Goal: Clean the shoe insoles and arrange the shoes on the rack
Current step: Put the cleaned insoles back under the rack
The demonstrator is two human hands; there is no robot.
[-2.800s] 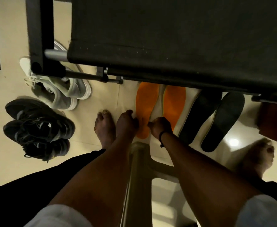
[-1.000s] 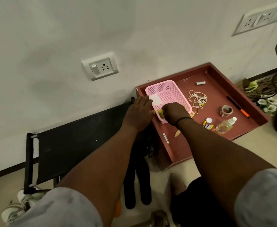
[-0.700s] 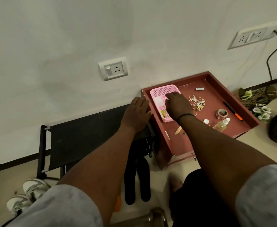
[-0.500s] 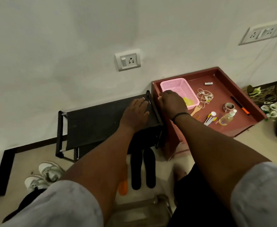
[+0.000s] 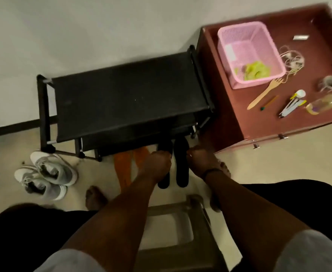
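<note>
A: Both hands dropped from the rack top and the pink basket down to the floor in front of the rack.
B: Biggest first?
A: Black shoe rack (image 5: 125, 99) against the wall, top shelf bare. Maroon cabinet (image 5: 229, 107) touching the rack's right side. Plastic stool (image 5: 198, 213) under the arms.
B: Shoes?
A: 2 white-grey sneakers (image 5: 49, 173) on the floor off the rack's front-left corner.
B: Insoles?
A: 2 black insoles (image 5: 180, 163) side by side at the rack's front edge, far ends under it. 2 orange insoles (image 5: 124, 165) just left of them.
B: Hands?
A: Left hand (image 5: 157, 163) curled over the left black insole, right hand (image 5: 200, 160) curled just right of the pair. Blurred, cannot tell if either grips anything.
B: Cabinet top?
A: Pink basket (image 5: 247, 52) at the back-left corner, green cloth (image 5: 257, 70) inside. Wooden fork (image 5: 265, 93) just in front of it.
</note>
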